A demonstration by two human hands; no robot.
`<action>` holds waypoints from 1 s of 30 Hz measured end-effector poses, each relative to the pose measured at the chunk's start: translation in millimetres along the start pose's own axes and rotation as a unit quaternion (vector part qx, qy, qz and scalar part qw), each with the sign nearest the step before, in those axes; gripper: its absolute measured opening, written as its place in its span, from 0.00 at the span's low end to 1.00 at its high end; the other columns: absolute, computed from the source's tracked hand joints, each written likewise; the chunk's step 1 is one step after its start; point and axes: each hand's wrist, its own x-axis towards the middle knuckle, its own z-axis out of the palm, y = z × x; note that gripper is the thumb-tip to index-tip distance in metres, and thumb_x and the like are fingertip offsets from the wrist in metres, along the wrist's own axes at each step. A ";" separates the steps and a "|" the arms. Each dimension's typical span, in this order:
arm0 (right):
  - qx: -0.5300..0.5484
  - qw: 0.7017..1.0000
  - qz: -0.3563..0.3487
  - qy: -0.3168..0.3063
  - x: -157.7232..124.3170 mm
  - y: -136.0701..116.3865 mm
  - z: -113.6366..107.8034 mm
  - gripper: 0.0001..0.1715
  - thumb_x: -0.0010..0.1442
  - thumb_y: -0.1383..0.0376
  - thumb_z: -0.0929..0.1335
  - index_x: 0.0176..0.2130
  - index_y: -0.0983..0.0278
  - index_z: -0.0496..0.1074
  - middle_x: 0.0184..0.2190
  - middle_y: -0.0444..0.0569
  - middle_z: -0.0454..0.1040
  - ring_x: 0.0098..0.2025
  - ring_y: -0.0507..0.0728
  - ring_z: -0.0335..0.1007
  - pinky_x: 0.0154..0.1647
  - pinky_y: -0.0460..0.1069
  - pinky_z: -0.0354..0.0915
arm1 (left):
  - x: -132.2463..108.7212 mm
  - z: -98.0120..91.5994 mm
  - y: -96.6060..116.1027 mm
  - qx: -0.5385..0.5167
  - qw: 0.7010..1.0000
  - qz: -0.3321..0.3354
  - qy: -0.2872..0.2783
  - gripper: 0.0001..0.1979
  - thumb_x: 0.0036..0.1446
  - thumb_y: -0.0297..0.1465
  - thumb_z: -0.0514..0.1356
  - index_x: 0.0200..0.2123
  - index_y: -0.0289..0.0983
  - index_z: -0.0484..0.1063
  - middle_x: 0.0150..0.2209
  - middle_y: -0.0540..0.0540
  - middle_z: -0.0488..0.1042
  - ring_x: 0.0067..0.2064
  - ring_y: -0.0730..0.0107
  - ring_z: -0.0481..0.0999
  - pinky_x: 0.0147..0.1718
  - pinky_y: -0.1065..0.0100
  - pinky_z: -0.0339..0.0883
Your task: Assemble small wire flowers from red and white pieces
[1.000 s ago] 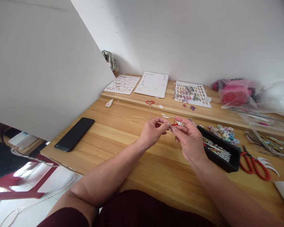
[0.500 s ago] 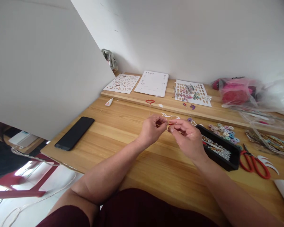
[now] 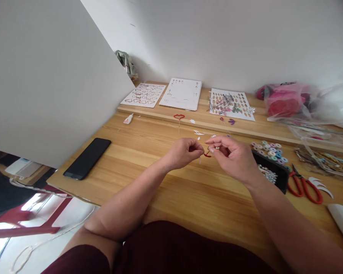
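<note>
Over the middle of the table, my left hand (image 3: 186,154) is closed in a pinch at one end of a small curved red piece (image 3: 207,155), which looks wrapped in thread. Facing it, my right hand (image 3: 233,156) has thumb and forefinger pinched close above the piece; whatever lies between those fingertips is too small to make out. A short pale strand hangs below the left fingertips. Just beyond the hands lie white paper cut-outs (image 3: 198,132). A red thread-wrapped outline on a wire stem (image 3: 179,116) leans at the ledge behind them.
Partly behind my right wrist is a black tray (image 3: 281,177) of beads. Thread spools (image 3: 271,151) and red-handled scissors (image 3: 305,186) lie to the right. At left are a phone (image 3: 87,158) and a glue bottle (image 3: 128,119). Cut-out sheets (image 3: 181,94) rest on the ledge.
My hands have drawn slightly apart, and the red piece shows more clearly between them. The right hand has shifted a little right, covering more of the bead tray. The view has tilted slightly.
</note>
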 end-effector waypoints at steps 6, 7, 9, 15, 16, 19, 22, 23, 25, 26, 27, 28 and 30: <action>-0.028 1.000 -0.007 -0.011 2.9 1.9 -11.1 0.10 0.60 0.63 0.70 0.42 0.58 0.80 0.27 0.45 0.78 0.21 0.50 0.60 0.23 0.48 0.55 | 0.2 -3.6 2.4 -0.087 0.993 -0.041 -0.069 0.10 0.52 0.35 0.65 0.30 0.33 0.73 0.25 0.50 0.71 0.27 0.76 0.68 0.28 0.72 0.60; -0.022 1.000 -0.005 -0.014 3.5 2.7 -12.8 0.10 0.60 0.62 0.70 0.41 0.58 0.80 0.28 0.45 0.78 0.21 0.50 0.60 0.23 0.48 0.55 | 0.0 -4.0 3.1 -0.102 0.991 -0.044 -0.076 0.10 0.51 0.35 0.66 0.29 0.33 0.73 0.26 0.49 0.71 0.27 0.77 0.68 0.29 0.72 0.61; -0.016 1.000 -0.004 -0.017 4.4 3.9 -16.1 0.10 0.60 0.61 0.70 0.41 0.59 0.80 0.29 0.46 0.78 0.22 0.51 0.61 0.23 0.48 0.55 | -0.5 -4.8 4.9 -0.128 0.987 -0.052 -0.087 0.11 0.50 0.36 0.67 0.29 0.33 0.73 0.26 0.49 0.72 0.28 0.77 0.69 0.30 0.71 0.62; 0.014 1.000 0.005 -0.020 8.5 9.1 -21.8 0.10 0.59 0.59 0.72 0.40 0.60 0.80 0.30 0.47 0.79 0.27 0.53 0.66 0.26 0.49 0.59 | -2.8 -6.3 10.3 -0.186 0.973 -0.070 -0.114 0.14 0.48 0.37 0.70 0.31 0.32 0.75 0.27 0.48 0.74 0.27 0.77 0.70 0.30 0.71 0.63; 0.037 0.999 0.009 -0.021 9.7 11.5 -21.9 0.11 0.58 0.58 0.72 0.40 0.60 0.80 0.32 0.48 0.79 0.29 0.53 0.68 0.28 0.50 0.62 | -3.1 -6.2 10.4 -0.196 0.970 -0.075 -0.121 0.15 0.48 0.38 0.71 0.31 0.32 0.75 0.27 0.48 0.74 0.28 0.77 0.71 0.31 0.71 0.63; 0.123 0.991 0.040 -0.029 13.5 19.8 -19.9 0.12 0.55 0.57 0.75 0.38 0.61 0.80 0.33 0.48 0.80 0.31 0.53 0.70 0.31 0.50 0.65 | -3.4 -5.1 8.8 -0.236 0.958 -0.086 -0.136 0.15 0.47 0.38 0.72 0.31 0.32 0.76 0.27 0.48 0.75 0.28 0.77 0.71 0.31 0.71 0.64; 0.217 0.968 0.114 -0.047 15.1 25.7 -13.4 0.15 0.49 0.57 0.77 0.36 0.62 0.79 0.26 0.46 0.77 0.25 0.50 0.64 0.23 0.46 0.58 | -2.5 -3.4 6.5 -0.280 0.949 -0.086 -0.118 0.16 0.45 0.38 0.73 0.31 0.33 0.77 0.27 0.48 0.75 0.27 0.79 0.70 0.30 0.72 0.63; 0.245 0.958 0.139 -0.057 14.8 26.5 -10.1 0.16 0.48 0.56 0.78 0.35 0.62 0.79 0.25 0.45 0.76 0.23 0.49 0.62 0.20 0.46 0.54 | -2.0 -2.9 6.0 -0.295 0.946 -0.084 -0.105 0.16 0.45 0.38 0.73 0.31 0.33 0.77 0.28 0.48 0.75 0.27 0.79 0.70 0.29 0.73 0.63; 0.297 0.935 0.176 -0.078 13.2 26.6 -2.6 0.16 0.45 0.57 0.79 0.34 0.62 0.79 0.23 0.44 0.74 0.21 0.48 0.57 0.19 0.45 0.49 | -0.7 -2.1 5.7 -0.330 0.938 -0.075 -0.072 0.15 0.43 0.37 0.74 0.30 0.32 0.77 0.29 0.48 0.75 0.28 0.80 0.70 0.30 0.74 0.63; 0.321 0.925 0.185 -0.089 12.2 26.0 1.1 0.16 0.45 0.58 0.79 0.33 0.62 0.78 0.23 0.43 0.74 0.21 0.47 0.56 0.19 0.45 0.48 | -0.1 -1.7 5.8 -0.349 0.933 -0.069 -0.055 0.15 0.42 0.36 0.75 0.29 0.32 0.77 0.30 0.48 0.75 0.29 0.80 0.71 0.31 0.74 0.63; 0.341 0.915 0.190 -0.100 11.1 25.2 4.6 0.15 0.44 0.60 0.79 0.33 0.61 0.78 0.24 0.43 0.74 0.21 0.47 0.56 0.19 0.44 0.48 | 0.5 -1.3 6.0 -0.368 0.927 -0.062 -0.038 0.15 0.42 0.36 0.75 0.29 0.32 0.78 0.30 0.48 0.75 0.30 0.79 0.71 0.32 0.74 0.64; 0.356 0.907 0.194 -0.111 10.0 24.2 7.5 0.14 0.45 0.61 0.79 0.33 0.61 0.78 0.25 0.43 0.74 0.22 0.47 0.56 0.20 0.44 0.48 | 1.1 -1.0 6.2 -0.385 0.921 -0.054 -0.023 0.15 0.41 0.36 0.75 0.29 0.33 0.78 0.31 0.48 0.76 0.32 0.78 0.72 0.34 0.73 0.65; 0.377 0.895 0.198 -0.129 8.4 21.9 11.3 0.15 0.46 0.63 0.78 0.36 0.60 0.79 0.28 0.43 0.74 0.23 0.47 0.55 0.20 0.44 0.49 | 1.8 -0.1 6.6 -0.411 0.910 -0.042 -0.005 0.15 0.42 0.36 0.75 0.29 0.33 0.78 0.32 0.47 0.77 0.34 0.76 0.74 0.36 0.71 0.67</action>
